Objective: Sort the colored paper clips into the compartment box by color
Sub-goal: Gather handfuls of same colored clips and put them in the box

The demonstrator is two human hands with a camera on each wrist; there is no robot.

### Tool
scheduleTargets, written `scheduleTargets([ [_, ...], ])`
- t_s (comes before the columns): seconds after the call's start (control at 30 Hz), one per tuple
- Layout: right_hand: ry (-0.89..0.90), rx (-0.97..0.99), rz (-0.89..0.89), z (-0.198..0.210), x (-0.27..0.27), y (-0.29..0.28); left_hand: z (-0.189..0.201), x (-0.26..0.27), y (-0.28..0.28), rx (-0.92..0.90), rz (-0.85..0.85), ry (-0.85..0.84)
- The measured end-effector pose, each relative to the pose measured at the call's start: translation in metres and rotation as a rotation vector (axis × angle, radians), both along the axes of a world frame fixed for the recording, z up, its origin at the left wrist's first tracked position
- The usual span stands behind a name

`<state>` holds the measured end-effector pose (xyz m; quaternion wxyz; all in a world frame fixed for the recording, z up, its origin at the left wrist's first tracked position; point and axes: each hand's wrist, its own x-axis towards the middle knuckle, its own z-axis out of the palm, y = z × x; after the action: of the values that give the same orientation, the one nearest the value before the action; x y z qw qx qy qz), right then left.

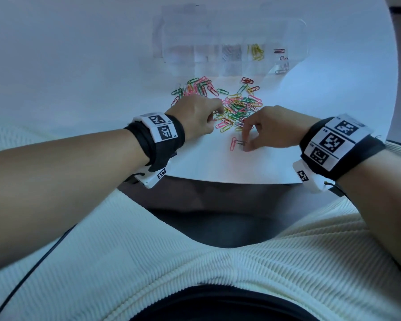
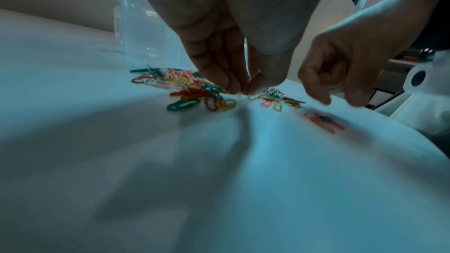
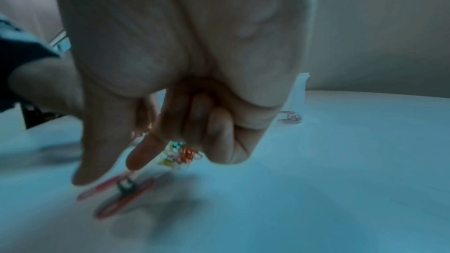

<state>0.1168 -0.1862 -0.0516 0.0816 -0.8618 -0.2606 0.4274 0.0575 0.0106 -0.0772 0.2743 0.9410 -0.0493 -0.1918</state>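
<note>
The paper clips (image 1: pixel 232 105) are lying heaped mid-surface (image 1: pixel 79 66), just before the compartment box (image 1: pixel 232 52) toward the far edge. The left hand (image 1: pixel 195 117) is pinching into the heap; the right hand (image 1: pixel 271 128) is pinching a dark clip (image 1: pixel 240 142) beside a pink clip (image 1: pixel 233 144) nearer the front edge.

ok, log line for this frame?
left hand: picking in clip pile | right hand: at pink clip | compartment box: partly filled

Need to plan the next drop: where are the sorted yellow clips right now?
In the head view, the yellow clips lie in a compartment toward the right of the clear compartment box, beyond the loose pile, with silver clips in the compartment to their left.
</note>
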Motion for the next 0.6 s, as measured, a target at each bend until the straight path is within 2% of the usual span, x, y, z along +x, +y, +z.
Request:
scheduleTargets([
  [0.13,-0.050,0.035,0.013,-0.013,-0.002,-0.005,0.008,0.005,-0.007,-0.035,0.006,-0.079],
  [0.33,-0.137,0.066,-0.062,-0.022,-0.002,0.002,0.014,0.002,-0.015,-0.158,0.109,0.004],
  [0.47,-0.183,0.056,-0.053,-0.024,-0.005,0.008,0.009,-0.003,-0.020,-0.134,0.028,0.130],
  [0.6,-0.198,0.025,-0.056,-0.025,-0.009,0.012,0.009,-0.007,-0.020,-0.043,-0.103,0.140],
])
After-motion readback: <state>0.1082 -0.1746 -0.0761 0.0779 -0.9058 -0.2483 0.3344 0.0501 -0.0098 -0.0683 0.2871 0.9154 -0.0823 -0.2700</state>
